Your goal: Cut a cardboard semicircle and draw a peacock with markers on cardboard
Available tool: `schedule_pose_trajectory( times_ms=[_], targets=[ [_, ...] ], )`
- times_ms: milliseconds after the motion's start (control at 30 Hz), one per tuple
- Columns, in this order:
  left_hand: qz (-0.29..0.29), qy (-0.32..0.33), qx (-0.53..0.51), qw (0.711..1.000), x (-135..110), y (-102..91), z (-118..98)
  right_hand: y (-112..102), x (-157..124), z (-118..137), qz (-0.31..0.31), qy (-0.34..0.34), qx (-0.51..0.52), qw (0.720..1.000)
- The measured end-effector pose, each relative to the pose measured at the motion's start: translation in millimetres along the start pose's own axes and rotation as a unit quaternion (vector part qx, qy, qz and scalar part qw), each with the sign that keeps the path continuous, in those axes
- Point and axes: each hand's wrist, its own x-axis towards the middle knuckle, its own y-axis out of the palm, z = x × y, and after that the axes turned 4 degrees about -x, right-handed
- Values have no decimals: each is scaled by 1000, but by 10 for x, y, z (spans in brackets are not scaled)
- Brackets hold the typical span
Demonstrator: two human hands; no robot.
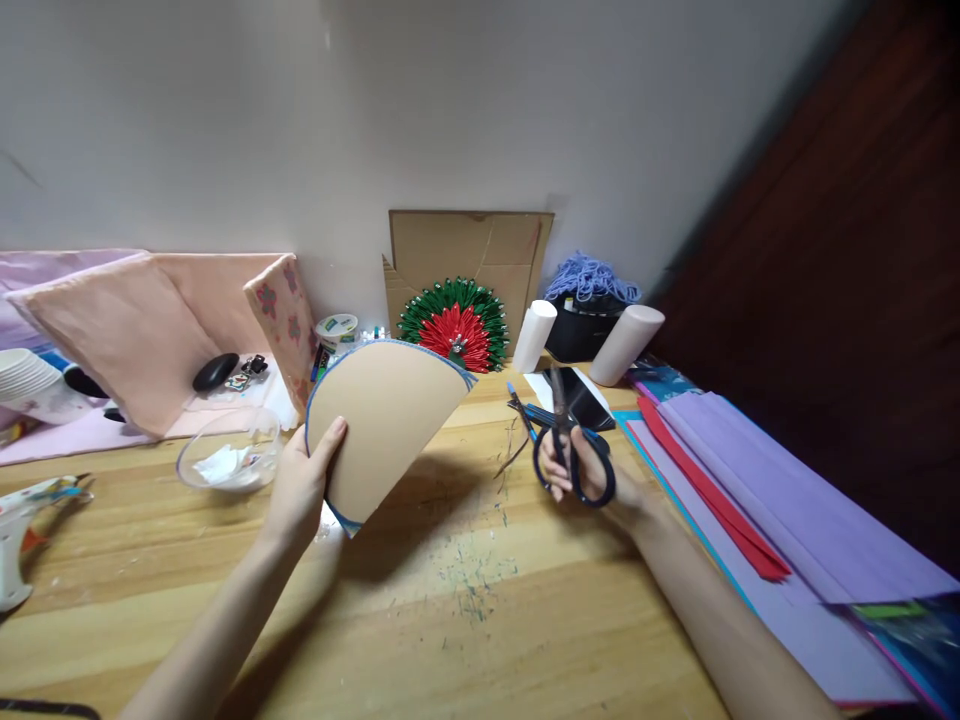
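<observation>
My left hand (300, 485) grips a rolled cardboard cone (386, 420) with a blue-edged rim, holding it tilted above the wooden table (465, 640). My right hand (592, 475) has its fingers through the handles of black scissors (570, 440), whose blades point up and away. A blue pen (525, 410) lies just left of the scissors. The two hands are well apart, with bare table and small paper scraps between them.
A glass bowl (229, 460) and a glue gun (26, 520) sit at the left. At the wall stand a cardboard sheet (469, 245), a red-green paper fan (454, 325), two white rolls (534, 335) and purple yarn (592, 275). Purple and red paper sheets (757, 500) lie right.
</observation>
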Motion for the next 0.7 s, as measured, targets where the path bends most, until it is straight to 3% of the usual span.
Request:
schedule_pose_trajectory(
  times_ms=[133,267,467,700],
  targets=[
    [3,-7,-10,1000,-116,93,32,436,-18,-114,95,34,115,988],
    [25,-27,-2,999,-249,209,105,675,-43,-240,71,31,113,991],
    [39,-45,51,997,-358,313,206,743,-50,-296,10,38,85,996],
    [25,-19,109,994,-409,345,266,773,-47,-346,-32,44,69,996]
  ],
)
